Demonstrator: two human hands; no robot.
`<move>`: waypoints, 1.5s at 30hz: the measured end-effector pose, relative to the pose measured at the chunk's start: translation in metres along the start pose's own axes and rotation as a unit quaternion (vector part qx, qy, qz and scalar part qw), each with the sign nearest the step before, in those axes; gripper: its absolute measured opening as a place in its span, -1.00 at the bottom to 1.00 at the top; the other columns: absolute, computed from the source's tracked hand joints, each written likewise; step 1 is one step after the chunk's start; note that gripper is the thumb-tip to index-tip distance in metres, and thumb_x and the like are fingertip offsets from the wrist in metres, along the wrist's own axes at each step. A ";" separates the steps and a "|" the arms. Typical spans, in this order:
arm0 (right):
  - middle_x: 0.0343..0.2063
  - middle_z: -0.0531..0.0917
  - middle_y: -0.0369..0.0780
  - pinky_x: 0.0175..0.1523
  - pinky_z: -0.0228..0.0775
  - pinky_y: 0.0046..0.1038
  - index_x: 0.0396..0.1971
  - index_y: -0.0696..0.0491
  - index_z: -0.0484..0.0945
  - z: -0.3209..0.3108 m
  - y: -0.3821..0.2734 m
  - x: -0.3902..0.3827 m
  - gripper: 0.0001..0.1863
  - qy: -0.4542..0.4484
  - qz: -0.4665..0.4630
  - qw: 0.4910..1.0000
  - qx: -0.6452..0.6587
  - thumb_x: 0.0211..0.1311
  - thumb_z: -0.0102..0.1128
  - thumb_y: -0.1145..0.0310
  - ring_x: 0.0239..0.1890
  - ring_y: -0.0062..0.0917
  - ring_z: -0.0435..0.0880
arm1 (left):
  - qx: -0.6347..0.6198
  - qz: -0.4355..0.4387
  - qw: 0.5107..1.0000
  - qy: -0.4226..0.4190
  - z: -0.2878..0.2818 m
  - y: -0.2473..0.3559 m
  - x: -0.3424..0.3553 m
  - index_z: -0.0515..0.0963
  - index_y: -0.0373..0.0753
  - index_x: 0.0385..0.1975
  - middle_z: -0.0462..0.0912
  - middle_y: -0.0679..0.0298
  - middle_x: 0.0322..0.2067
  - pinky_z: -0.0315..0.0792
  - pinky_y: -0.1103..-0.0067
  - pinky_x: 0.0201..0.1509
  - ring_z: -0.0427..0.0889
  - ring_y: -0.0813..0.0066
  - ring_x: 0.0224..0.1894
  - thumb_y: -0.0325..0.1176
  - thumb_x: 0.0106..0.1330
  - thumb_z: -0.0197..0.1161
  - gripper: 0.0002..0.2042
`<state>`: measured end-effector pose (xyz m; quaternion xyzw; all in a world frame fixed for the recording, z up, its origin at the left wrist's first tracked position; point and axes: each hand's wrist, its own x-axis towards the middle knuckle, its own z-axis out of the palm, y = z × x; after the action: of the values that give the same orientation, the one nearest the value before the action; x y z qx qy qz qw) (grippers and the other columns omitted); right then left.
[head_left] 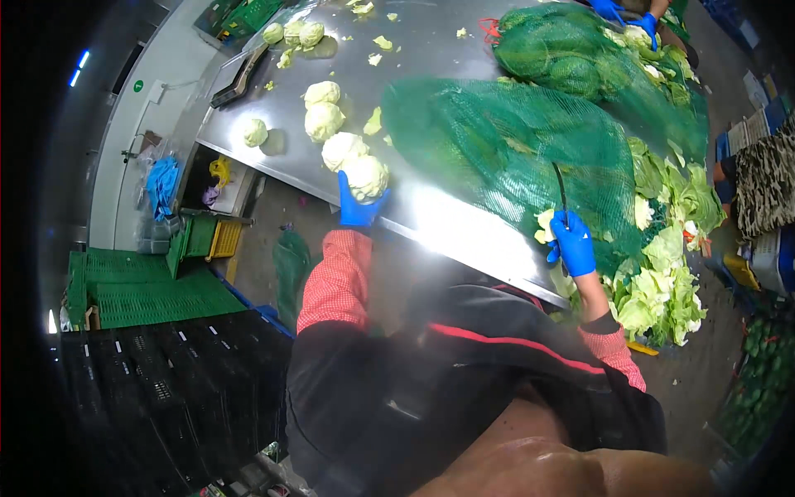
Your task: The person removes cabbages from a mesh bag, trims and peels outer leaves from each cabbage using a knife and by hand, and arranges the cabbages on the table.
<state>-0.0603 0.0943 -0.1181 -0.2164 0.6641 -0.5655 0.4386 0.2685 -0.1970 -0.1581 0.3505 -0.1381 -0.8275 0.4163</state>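
Observation:
My left hand (358,206), in a blue glove, grips a trimmed pale cabbage (367,174) at the steel table's (418,54) near edge, touching another cabbage (342,147). My right hand (571,247), also gloved, is closed on a dark-bladed knife (561,186), held upright over a green mesh sack (505,153). A pale leaf piece (544,226) is beside that hand. More trimmed cabbages (323,122) sit farther back. Loose outer leaves (662,273) pile along the right edge.
Another person's gloved hands (642,29) handle cabbage at the top right. A scale (238,79) rests at the table's left end. Black crates (166,389) and green crates (145,282) stand at left. More filled mesh sacks (754,377) lie on the right floor.

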 end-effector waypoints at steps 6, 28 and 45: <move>-0.55 0.50 -0.32 -0.71 0.31 -0.63 -0.27 0.06 0.49 0.011 0.006 0.005 -0.85 0.039 0.057 0.997 0.033 0.21 0.03 0.34 -0.65 -0.71 0.43 | 0.143 0.128 0.981 -0.018 0.000 0.039 0.070 -0.16 0.08 0.30 0.26 0.17 0.12 0.43 0.09 -0.08 0.38 0.13 0.09 -0.21 0.13 0.30 -0.17; -0.54 0.50 -0.29 -0.61 0.32 -0.59 -0.26 0.09 0.50 -0.010 0.014 -0.010 -0.76 0.172 -0.016 0.985 0.014 0.26 0.03 0.22 -0.63 -0.67 0.47 | 0.769 0.227 0.573 -0.172 0.165 -0.061 0.092 0.42 -0.42 -0.05 0.57 0.11 -0.17 0.37 0.55 -0.04 0.53 0.40 -0.16 -0.19 0.19 0.20 -0.55; -0.43 0.61 -0.28 -0.64 0.31 -0.68 -0.20 0.13 0.51 -0.069 0.017 -0.060 -0.69 0.299 -0.121 0.939 0.122 0.34 -0.08 0.20 -0.58 -0.69 0.54 | 0.745 0.363 0.551 -0.097 0.246 0.059 0.096 0.45 -0.40 -0.09 0.61 0.17 -0.20 0.39 0.41 -0.09 0.56 0.38 -0.17 -0.15 0.22 0.13 -0.58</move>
<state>-0.0823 0.1841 -0.1152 -0.0608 0.6595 -0.7296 0.1707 0.0929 -0.3249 0.0045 0.3726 -0.8602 -0.2365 0.2554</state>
